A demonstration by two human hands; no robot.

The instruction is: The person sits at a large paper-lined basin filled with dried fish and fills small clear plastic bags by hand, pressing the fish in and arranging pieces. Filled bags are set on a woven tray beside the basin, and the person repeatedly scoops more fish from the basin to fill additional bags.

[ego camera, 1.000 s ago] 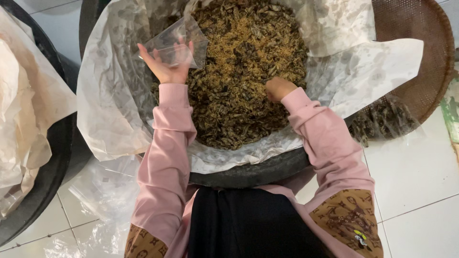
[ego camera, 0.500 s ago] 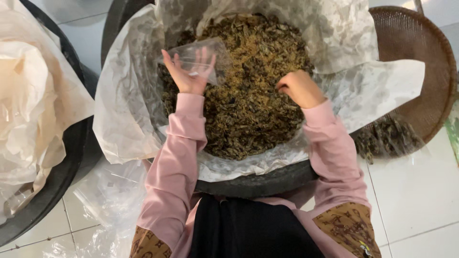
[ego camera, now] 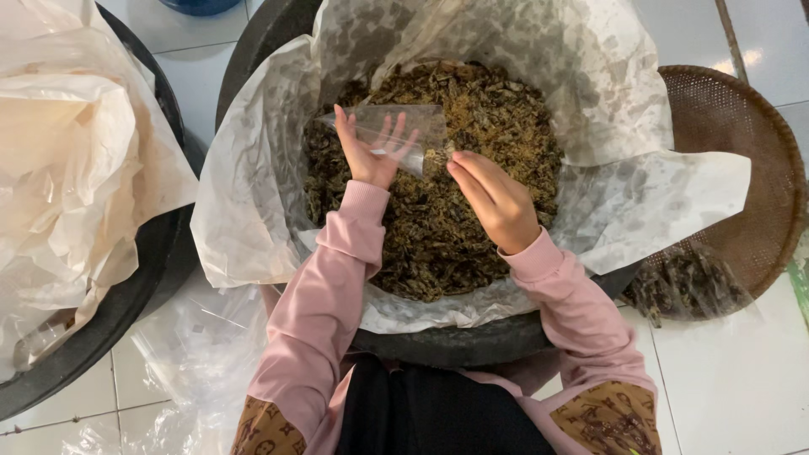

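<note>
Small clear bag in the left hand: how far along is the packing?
Done: filled packets lie on the woven tray. In hand: left hand holds the small clear bag open and nearly empty; right hand is at its mouth. Left: the lined tub holds plenty of dried mix.

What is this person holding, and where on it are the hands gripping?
The left hand holds a small clear plastic bag, fingers behind its left side. The right hand brings its fingertips to the bag's lower right edge; whether they pinch it cannot be told.
</note>
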